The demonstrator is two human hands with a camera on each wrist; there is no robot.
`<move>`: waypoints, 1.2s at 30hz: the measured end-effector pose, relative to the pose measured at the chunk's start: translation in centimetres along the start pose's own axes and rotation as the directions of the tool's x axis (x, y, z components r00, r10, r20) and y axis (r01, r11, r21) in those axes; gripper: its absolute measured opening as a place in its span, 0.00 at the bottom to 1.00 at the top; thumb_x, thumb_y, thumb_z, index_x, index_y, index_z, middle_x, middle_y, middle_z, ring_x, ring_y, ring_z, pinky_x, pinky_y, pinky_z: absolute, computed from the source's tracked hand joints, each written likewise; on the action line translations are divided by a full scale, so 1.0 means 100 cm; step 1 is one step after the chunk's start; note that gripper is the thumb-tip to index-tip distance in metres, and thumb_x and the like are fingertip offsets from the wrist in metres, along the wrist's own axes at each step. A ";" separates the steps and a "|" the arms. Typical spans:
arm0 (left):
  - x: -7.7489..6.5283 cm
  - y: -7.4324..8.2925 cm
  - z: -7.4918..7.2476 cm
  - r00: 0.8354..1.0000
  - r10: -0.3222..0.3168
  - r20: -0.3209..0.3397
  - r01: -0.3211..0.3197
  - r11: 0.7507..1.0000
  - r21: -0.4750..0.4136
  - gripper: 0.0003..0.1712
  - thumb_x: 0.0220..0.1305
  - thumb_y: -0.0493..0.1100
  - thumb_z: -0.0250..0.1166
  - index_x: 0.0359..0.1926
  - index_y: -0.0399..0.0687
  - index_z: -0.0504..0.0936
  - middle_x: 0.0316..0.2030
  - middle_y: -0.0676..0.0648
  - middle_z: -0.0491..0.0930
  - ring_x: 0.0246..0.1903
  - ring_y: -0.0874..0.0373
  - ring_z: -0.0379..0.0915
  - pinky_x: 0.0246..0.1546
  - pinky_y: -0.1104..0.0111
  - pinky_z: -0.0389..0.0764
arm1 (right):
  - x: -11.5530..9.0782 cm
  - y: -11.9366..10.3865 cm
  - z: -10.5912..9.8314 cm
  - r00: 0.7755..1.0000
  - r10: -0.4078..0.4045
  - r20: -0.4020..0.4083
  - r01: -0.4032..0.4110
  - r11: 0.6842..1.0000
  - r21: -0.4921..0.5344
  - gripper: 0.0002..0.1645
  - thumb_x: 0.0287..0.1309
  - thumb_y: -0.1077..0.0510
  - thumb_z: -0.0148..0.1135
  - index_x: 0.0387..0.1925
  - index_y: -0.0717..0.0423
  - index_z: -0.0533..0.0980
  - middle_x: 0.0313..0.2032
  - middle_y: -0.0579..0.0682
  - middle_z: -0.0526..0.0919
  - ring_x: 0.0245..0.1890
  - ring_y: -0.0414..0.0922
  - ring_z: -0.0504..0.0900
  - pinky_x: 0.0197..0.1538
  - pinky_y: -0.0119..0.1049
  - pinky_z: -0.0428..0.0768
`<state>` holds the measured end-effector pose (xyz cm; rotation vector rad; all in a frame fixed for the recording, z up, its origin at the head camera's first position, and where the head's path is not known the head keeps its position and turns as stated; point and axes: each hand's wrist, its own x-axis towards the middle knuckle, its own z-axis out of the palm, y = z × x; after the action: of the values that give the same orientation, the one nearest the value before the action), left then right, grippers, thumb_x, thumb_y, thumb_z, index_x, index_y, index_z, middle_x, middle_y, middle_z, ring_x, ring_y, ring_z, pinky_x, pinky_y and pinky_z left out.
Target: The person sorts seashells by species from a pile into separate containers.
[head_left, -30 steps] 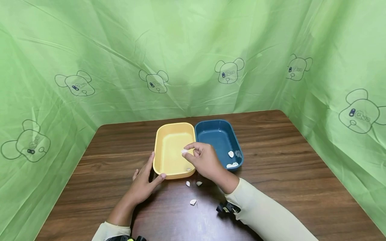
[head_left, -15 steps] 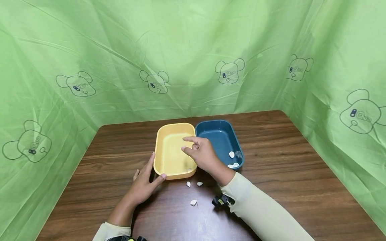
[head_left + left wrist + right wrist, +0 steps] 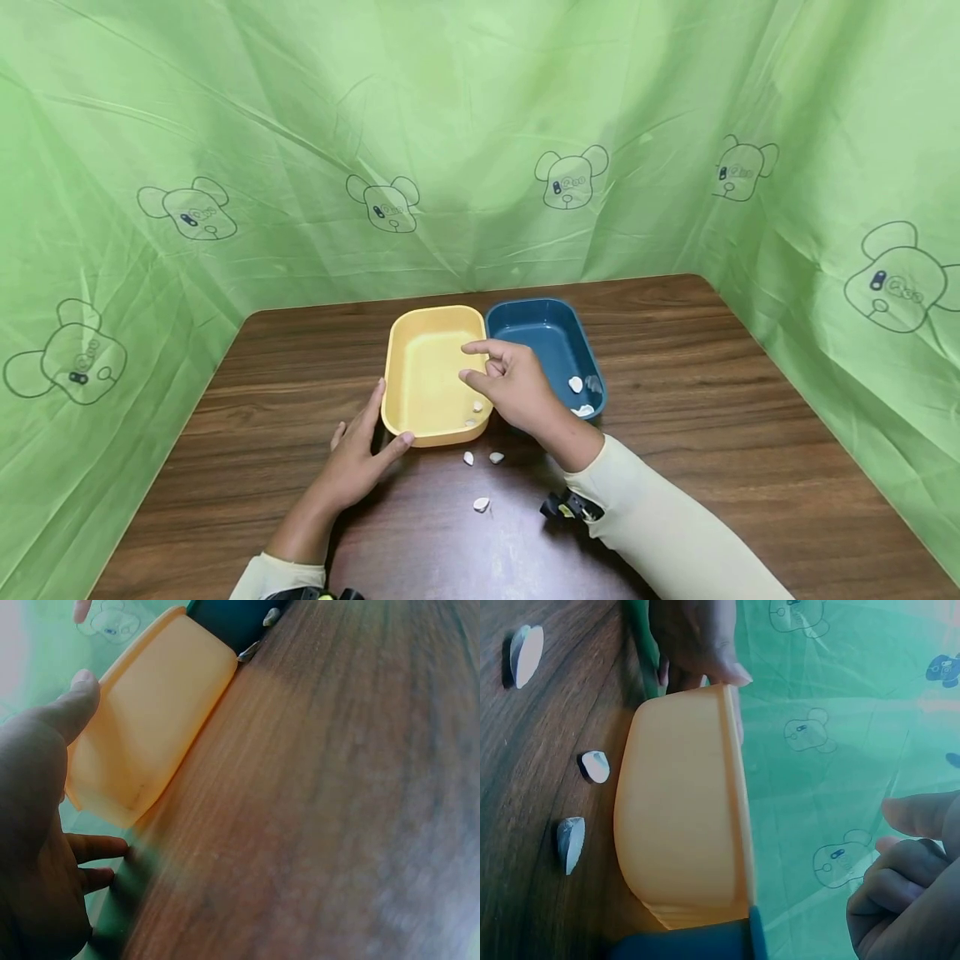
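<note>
My right hand hovers above the right side of the yellow tray, holding nothing. Its thumb and index finger stand apart; the other fingers fold inward, as the right wrist view shows. Below it in the tray lie two small white shell-like pieces, close to the near right corner. My left hand rests at the tray's near left corner. The thumb touches the near rim, and the fingers reach along the left side, fairly straight.
Against the yellow tray's right side stands a dark blue tray, holding several white pieces at its near end. In front of the yellow tray, three loose pieces lie on the wooden table. Green cloth surrounds the table.
My right hand, which pinched a white piece, has parted its thumb and index finger and let go. Another piece now shows in the yellow tray. My left hand has stayed put.
</note>
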<state>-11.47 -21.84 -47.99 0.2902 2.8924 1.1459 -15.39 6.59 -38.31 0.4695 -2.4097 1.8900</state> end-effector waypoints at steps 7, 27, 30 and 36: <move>-0.001 -0.001 -0.001 1.000 -0.001 0.003 0.001 1.000 -0.008 0.59 0.77 0.65 0.66 0.91 0.64 0.37 0.89 0.43 0.48 0.87 0.33 0.46 0.74 0.21 0.35 | -0.015 -0.011 -0.010 0.997 -0.024 0.071 0.025 1.000 -0.011 0.22 0.61 0.67 0.77 0.57 0.63 0.87 0.15 0.41 0.59 0.17 0.36 0.58 0.29 0.30 0.67; -0.002 0.004 -0.004 1.000 -0.003 0.006 0.003 1.000 -0.005 0.58 0.78 0.64 0.65 0.91 0.63 0.38 0.89 0.42 0.47 0.87 0.32 0.46 0.74 0.20 0.35 | -0.066 -0.003 -0.017 0.977 -0.024 0.210 0.025 1.000 -0.001 0.20 0.61 0.68 0.76 0.56 0.66 0.86 0.18 0.39 0.61 0.20 0.31 0.62 0.41 0.26 0.79; -0.002 0.004 -0.004 1.000 -0.004 0.003 0.004 1.000 -0.004 0.57 0.78 0.64 0.65 0.91 0.62 0.38 0.89 0.42 0.47 0.87 0.32 0.46 0.74 0.20 0.35 | -0.074 0.002 -0.019 0.973 -0.032 0.230 0.035 0.999 -0.011 0.20 0.61 0.67 0.77 0.55 0.66 0.86 0.18 0.38 0.62 0.21 0.30 0.62 0.37 0.25 0.75; -0.002 0.004 -0.004 1.000 -0.003 0.008 0.003 1.000 -0.007 0.57 0.78 0.65 0.65 0.91 0.63 0.38 0.89 0.42 0.47 0.87 0.33 0.46 0.74 0.20 0.36 | -0.087 0.013 -0.028 0.968 -0.018 0.252 0.034 0.998 -0.060 0.19 0.61 0.65 0.78 0.54 0.62 0.87 0.19 0.37 0.63 0.21 0.29 0.62 0.33 0.26 0.72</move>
<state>-11.26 -21.84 -47.41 0.2892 2.8803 1.1512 -7.83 11.32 -40.76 0.7768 -2.5917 1.8364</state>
